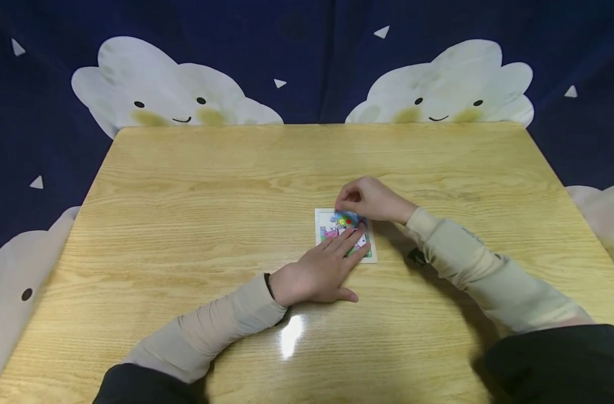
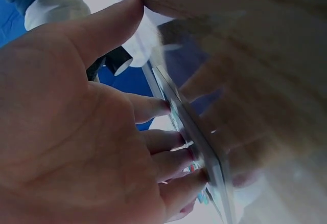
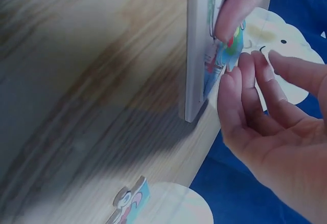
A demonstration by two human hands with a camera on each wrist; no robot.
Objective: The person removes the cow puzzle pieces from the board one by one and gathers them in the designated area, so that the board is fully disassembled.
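A small white-framed jigsaw puzzle [image 1: 318,224] with bright cartoon pictures lies on the wooden table. My left hand [image 1: 323,275] reaches over it from the near side, fingers straight and spread, fingertips resting on the picture. Its thumb stands out to the side. At the far edge of the frame, the curled fingers of my right hand [image 1: 374,199] pinch the edge of a blue puzzle piece [image 1: 346,217] with yellow, green and red on it. The right wrist view shows this piece [image 3: 233,50] tilted up from the board, beside a left fingertip.
In the right wrist view, another colourful puzzle piece [image 3: 134,203] lies on the table apart from the board. The wooden table [image 1: 211,196] ends at a dark blue cloth [image 1: 307,62] with white smiling clouds. Both forearms wear beige sleeves.
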